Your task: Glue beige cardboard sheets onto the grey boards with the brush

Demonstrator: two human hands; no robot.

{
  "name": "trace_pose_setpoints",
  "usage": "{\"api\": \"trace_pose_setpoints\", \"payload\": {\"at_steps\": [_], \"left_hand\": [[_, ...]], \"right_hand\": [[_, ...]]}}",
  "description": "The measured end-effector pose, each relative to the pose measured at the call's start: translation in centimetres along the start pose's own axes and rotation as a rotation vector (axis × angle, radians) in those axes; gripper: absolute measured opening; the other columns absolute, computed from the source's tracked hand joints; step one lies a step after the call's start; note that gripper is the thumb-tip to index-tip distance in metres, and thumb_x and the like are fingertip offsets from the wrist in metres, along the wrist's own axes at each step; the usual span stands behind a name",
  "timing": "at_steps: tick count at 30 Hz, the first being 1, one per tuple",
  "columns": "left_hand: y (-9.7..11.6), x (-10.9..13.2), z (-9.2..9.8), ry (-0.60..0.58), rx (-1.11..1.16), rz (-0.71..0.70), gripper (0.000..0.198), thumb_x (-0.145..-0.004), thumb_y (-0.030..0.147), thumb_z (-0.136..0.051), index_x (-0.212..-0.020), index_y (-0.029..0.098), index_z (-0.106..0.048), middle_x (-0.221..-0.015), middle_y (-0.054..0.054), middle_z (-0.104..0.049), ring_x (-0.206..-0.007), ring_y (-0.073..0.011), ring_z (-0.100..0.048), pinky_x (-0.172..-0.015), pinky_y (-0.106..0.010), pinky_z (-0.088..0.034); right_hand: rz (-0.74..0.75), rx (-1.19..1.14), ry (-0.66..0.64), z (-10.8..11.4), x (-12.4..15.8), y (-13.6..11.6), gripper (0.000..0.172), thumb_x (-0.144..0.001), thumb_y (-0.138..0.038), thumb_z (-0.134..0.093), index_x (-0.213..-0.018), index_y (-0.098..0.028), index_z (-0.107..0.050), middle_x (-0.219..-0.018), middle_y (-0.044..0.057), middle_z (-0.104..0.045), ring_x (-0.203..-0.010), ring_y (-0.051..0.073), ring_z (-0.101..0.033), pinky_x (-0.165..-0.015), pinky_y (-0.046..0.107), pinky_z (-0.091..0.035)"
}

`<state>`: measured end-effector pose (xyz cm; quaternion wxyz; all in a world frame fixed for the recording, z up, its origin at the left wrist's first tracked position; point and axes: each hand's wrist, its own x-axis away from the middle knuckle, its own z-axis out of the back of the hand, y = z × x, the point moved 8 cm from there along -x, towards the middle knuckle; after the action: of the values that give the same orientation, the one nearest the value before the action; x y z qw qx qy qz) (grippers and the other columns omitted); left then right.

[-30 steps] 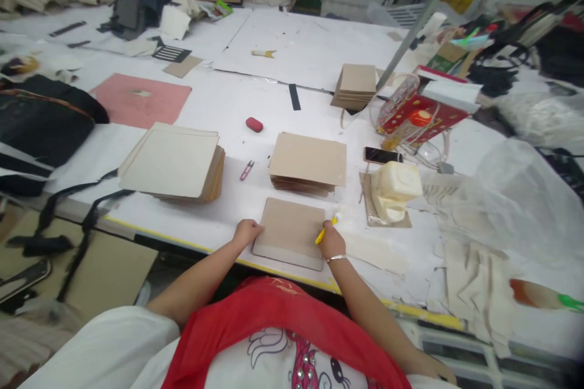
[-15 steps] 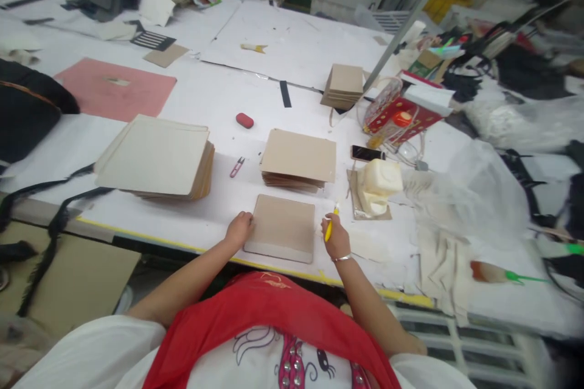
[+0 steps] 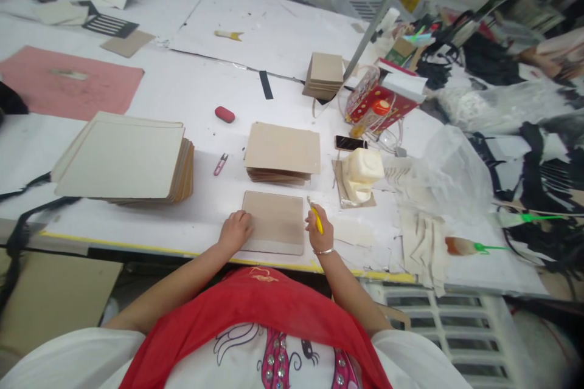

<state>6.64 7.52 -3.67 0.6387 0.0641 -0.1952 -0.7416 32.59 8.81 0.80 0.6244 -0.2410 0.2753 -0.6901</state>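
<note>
A flat beige board (image 3: 274, 225) with a thin dark outline lies on the table in front of me. My left hand (image 3: 236, 230) is at its left edge, fingers bent over the rim and thumb hidden. Beside the right edge, my right hand (image 3: 319, 231) is closed around a yellow-handled tool (image 3: 316, 220). The tool's pale tip points up and away; I cannot make out its exact kind. Just behind the board stands a stack of beige boards (image 3: 283, 149). To the right, a cream plastic container (image 3: 364, 167) sits on a scrap of board.
At left is a tall stack of larger grey boards (image 3: 121, 158). Pink thread snips (image 3: 221, 164), a red oval case (image 3: 225, 114) and a phone (image 3: 350, 143) lie around. A metal pole (image 3: 376, 18) rises beside a red bag (image 3: 387, 100). The yellow-taped table edge (image 3: 191, 254) runs before me.
The view has shifted, so the table's things appear farther left. My left hand's fingers now reach over the board's edge. The yellow-handled tool has tilted, its tip now leaning left.
</note>
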Motion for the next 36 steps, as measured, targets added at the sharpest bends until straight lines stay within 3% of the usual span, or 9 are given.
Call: {"api": "trace_pose_setpoints", "payload": {"at_steps": [2, 5, 10, 12, 15, 18, 24, 28, 36], "left_hand": [[-1.0, 0.1, 0.0, 0.029, 0.044, 0.084, 0.032, -0.075, 0.026, -0.053, -0.105, 0.017, -0.048, -0.104, -0.010, -0.047, -0.098, -0.0229, -0.043, -0.087, -0.035, -0.034], [-2.7, 0.3, -0.3, 0.019, 0.124, 0.204, 0.030, -0.072, 0.024, -0.056, -0.100, 0.016, -0.049, -0.096, -0.008, -0.048, -0.093, -0.0209, -0.046, -0.085, -0.034, -0.036], [-2.9, 0.6, 0.2, 0.050, 0.189, 0.266, 0.028, -0.070, 0.020, -0.056, -0.097, 0.015, -0.050, -0.093, -0.007, -0.048, -0.091, -0.0188, -0.047, -0.084, -0.031, -0.037], [-2.5, 0.7, 0.2, 0.071, 0.217, 0.270, 0.030, -0.071, 0.017, -0.054, -0.101, 0.015, -0.050, -0.096, -0.007, -0.049, -0.091, -0.0177, -0.048, -0.084, -0.030, -0.037], [-2.6, 0.7, -0.7, 0.048, 0.290, 0.345, 0.030, -0.070, 0.016, -0.053, -0.101, 0.014, -0.053, -0.098, -0.008, -0.051, -0.086, -0.0159, -0.051, -0.083, -0.028, -0.037], [-3.7, 0.7, -1.9, 0.021, 0.366, 0.527, 0.033, -0.068, 0.020, -0.057, -0.099, 0.013, -0.056, -0.098, -0.009, -0.056, -0.086, -0.0160, -0.054, -0.082, -0.026, -0.038], [-5.0, 0.1, -2.9, 0.001, 0.406, 0.747, 0.024, -0.064, 0.029, -0.063, -0.080, 0.012, -0.059, -0.077, -0.006, -0.064, -0.071, -0.0165, -0.059, -0.062, -0.023, -0.041], [-4.9, -0.6, -2.4, 0.014, 0.400, 0.771, 0.027, -0.062, 0.037, -0.064, -0.073, 0.015, -0.054, -0.068, -0.003, -0.061, -0.061, -0.0154, -0.057, -0.052, -0.023, -0.037], [-5.4, -1.1, -2.7, 0.009, 0.375, 0.711, 0.026, -0.065, 0.040, -0.060, -0.071, 0.016, -0.052, -0.068, -0.002, -0.060, -0.063, -0.0143, -0.055, -0.053, -0.022, -0.035]], "right_hand": [[-0.020, -0.054, -0.041, -0.8, -0.1, 0.5, 0.041, -0.089, -0.040, -0.025, -0.120, -0.016, -0.038, -0.078, 0.003, -0.063, -0.058, 0.010, -0.059, -0.057, 0.021, -0.045], [0.008, 0.089, -0.073, -2.8, 0.5, 1.7, 0.036, -0.088, -0.038, -0.030, -0.112, -0.016, -0.044, -0.085, 0.006, -0.062, -0.071, 0.014, -0.060, -0.065, 0.026, -0.046], [0.315, 0.328, -0.142, -7.0, 2.5, 1.9, 0.031, -0.085, -0.033, -0.038, -0.106, -0.014, -0.050, -0.109, 0.013, -0.055, -0.102, 0.023, -0.047, -0.086, 0.038, -0.039], [0.370, 0.363, -0.141, -7.8, 3.0, 1.8, 0.030, -0.085, -0.032, -0.039, -0.105, -0.013, -0.051, -0.115, 0.014, -0.051, -0.107, 0.024, -0.042, -0.091, 0.040, -0.035], [0.389, 0.396, -0.112, -7.9, 3.2, 1.9, 0.030, -0.085, -0.032, -0.039, -0.105, -0.013, -0.051, -0.117, 0.015, -0.049, -0.108, 0.025, -0.040, -0.091, 0.041, -0.034], [0.433, 0.409, -0.063, -7.5, 3.3, 1.8, 0.029, -0.084, -0.033, -0.041, -0.103, -0.014, -0.052, -0.113, 0.013, -0.051, -0.104, 0.024, -0.041, -0.087, 0.040, -0.037], [0.506, 0.420, 0.047, -7.0, 3.7, 1.9, 0.027, -0.084, -0.034, -0.043, -0.101, -0.015, -0.054, -0.109, 0.012, -0.053, -0.101, 0.023, -0.041, -0.087, 0.039, -0.036], [0.515, 0.435, 0.056, -6.9, 3.7, 2.1, 0.027, -0.084, -0.033, -0.043, -0.101, -0.016, -0.054, -0.109, 0.011, -0.053, -0.101, 0.024, -0.041, -0.088, 0.040, -0.035], [0.497, 0.461, 0.024, -6.7, 3.4, 1.7, 0.028, -0.084, -0.033, -0.043, -0.102, -0.015, -0.054, -0.103, 0.012, -0.055, -0.100, 0.023, -0.042, -0.087, 0.040, -0.034]]}}
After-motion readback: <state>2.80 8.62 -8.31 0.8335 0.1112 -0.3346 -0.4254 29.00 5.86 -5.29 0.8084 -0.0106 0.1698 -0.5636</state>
